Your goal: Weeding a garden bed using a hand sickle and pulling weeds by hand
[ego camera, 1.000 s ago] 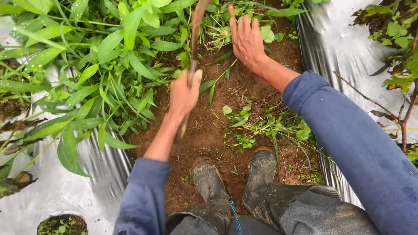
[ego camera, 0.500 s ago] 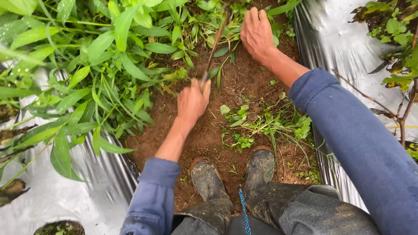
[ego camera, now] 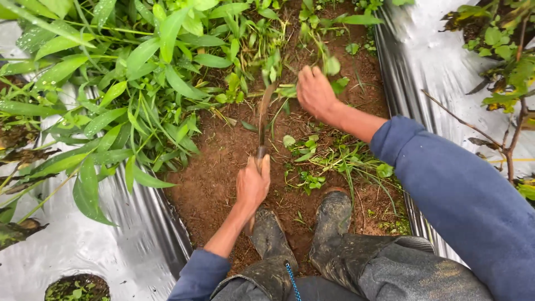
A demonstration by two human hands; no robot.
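Weeds are cut from a soil bed with a blade.

A sickle (ego camera: 262, 125) is gripped in the closed left hand (ego camera: 252, 187), and a weed tuft (ego camera: 290, 89) is clutched in the right hand (ego camera: 315, 93), near the blade tip; fingers could be nicked if the blade slips. Brown soil (ego camera: 223, 167) is bordered by silver plastic mulch (ego camera: 139, 223) outdoors, with muddy boots (ego camera: 267, 228) at the near edge.

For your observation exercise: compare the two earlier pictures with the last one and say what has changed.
The left hand has pulled the blade tool back toward the boots, keeping its grip. The right hand has also drawn back, now clutching a tuft of weeds lifted off the soil. The boots, the silver sheeting and the leafy plants stayed put.
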